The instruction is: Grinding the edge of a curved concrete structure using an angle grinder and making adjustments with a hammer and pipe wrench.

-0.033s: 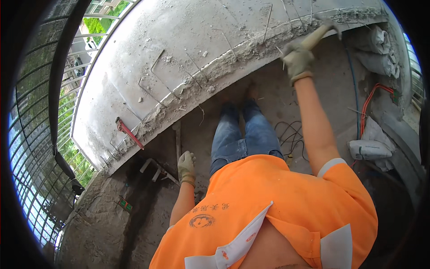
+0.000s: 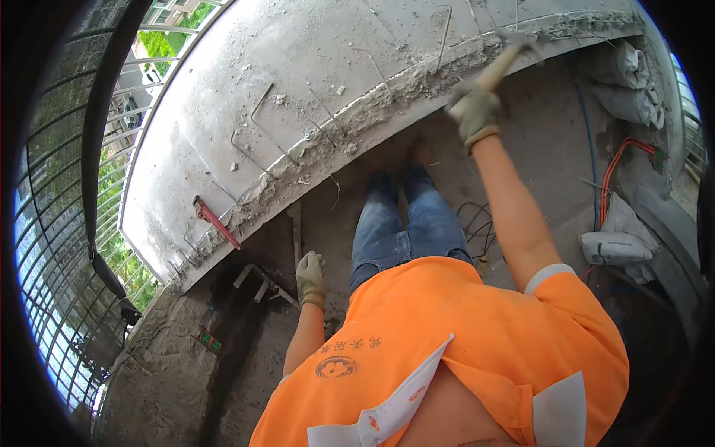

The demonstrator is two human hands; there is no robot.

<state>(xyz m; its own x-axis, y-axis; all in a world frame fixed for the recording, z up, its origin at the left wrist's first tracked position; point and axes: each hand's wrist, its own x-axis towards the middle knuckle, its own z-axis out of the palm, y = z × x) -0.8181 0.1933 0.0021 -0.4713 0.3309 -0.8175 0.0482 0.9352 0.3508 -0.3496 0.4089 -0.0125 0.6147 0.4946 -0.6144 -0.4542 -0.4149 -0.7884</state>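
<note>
My right hand (image 2: 477,113), in a work glove, grips the wooden handle of a hammer (image 2: 500,68). The hammer's blurred head is over the far right part of a broken concrete edge (image 2: 357,138); I cannot tell whether it touches. Bent steel rods (image 2: 262,104) stick out along that edge. Lower down on the left, my gloved left hand (image 2: 310,277) is closed with its fingers curled, and nothing shows in it. A red pipe wrench (image 2: 216,222) lies on the slab near its left end.
Loose rubble dots the pale slab (image 2: 194,112). White sacks (image 2: 618,248) and orange cables (image 2: 614,167) are at the right, a dark cable (image 2: 480,227) lies on the floor. Metal bars (image 2: 52,246) line the left side. Pipe pieces (image 2: 261,287) lie near my left hand.
My right hand has shifted left with the hammer, and the hammer's head has moved left along the concrete edge. My left hand stays in place.
</note>
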